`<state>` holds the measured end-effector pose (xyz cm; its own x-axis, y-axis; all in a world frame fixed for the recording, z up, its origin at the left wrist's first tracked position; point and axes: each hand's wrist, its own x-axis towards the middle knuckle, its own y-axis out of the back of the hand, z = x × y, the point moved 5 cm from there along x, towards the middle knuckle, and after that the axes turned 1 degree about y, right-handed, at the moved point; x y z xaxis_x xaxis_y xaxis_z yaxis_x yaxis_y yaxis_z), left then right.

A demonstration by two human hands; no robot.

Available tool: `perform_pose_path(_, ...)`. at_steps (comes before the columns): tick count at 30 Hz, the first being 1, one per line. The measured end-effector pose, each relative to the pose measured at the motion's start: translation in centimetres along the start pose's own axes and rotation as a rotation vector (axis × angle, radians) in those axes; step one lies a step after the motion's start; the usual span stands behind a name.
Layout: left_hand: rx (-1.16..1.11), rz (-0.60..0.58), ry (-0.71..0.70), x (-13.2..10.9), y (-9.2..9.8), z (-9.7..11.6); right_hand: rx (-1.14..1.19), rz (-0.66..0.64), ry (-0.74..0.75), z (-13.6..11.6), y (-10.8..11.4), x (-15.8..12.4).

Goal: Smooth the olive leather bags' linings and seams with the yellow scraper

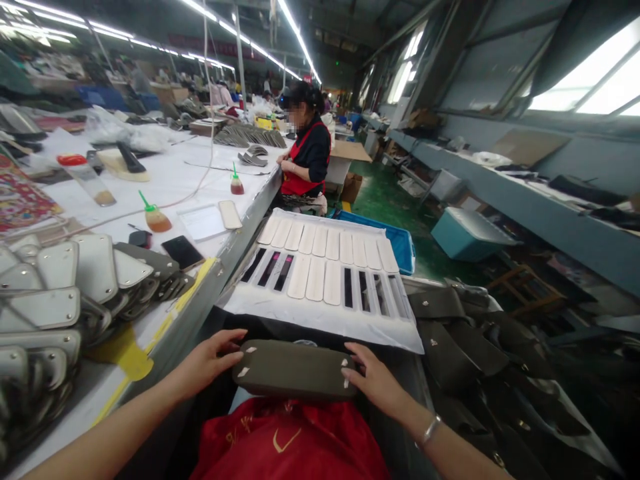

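Just above the red apron (290,443), an olive bag (295,371) is sitting lengthwise between two hands. Left hand (220,353) is touching the left end, right hand (375,380) the right end. Grip: fingers are curving loosely around the ends; undersides are hiding, so cannot tell whether either hand is really clasping. Bag is looking light, boxy, fairly stiff, matte, probably not slippery; walls are likely giving slightly under pressure. Short ends are offering the best hold, clear of the white tabs (243,372) near the corners. Pale strips (299,277) are lying just beyond; dark pieces (463,350) are heaping beside the right arm.
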<state>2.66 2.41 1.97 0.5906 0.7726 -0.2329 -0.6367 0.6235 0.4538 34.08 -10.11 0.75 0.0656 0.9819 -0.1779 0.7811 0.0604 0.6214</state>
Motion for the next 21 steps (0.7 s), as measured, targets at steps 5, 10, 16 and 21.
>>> perform_pose_path(5, -0.145, -0.139, 0.141, 1.1, -1.5, -1.9, 0.260, -0.306, -0.148, 1.0, -1.0, 1.0)
perform_pose_path(10, -0.133, -0.079, 0.155, 1.5, -2.1, -1.1, 0.387, -0.255, -0.264, 1.1, -1.3, 1.4)
perform_pose_path(16, -0.229, -0.170, 0.246, 0.6, -2.8, -2.4, 0.693, -0.277, -0.291, 2.6, -1.6, -1.3)
perform_pose_path(21, 0.293, 0.168, 0.027, 1.1, -1.8, -2.1, 1.133, -0.088, -0.436, 7.2, -6.5, -3.0)
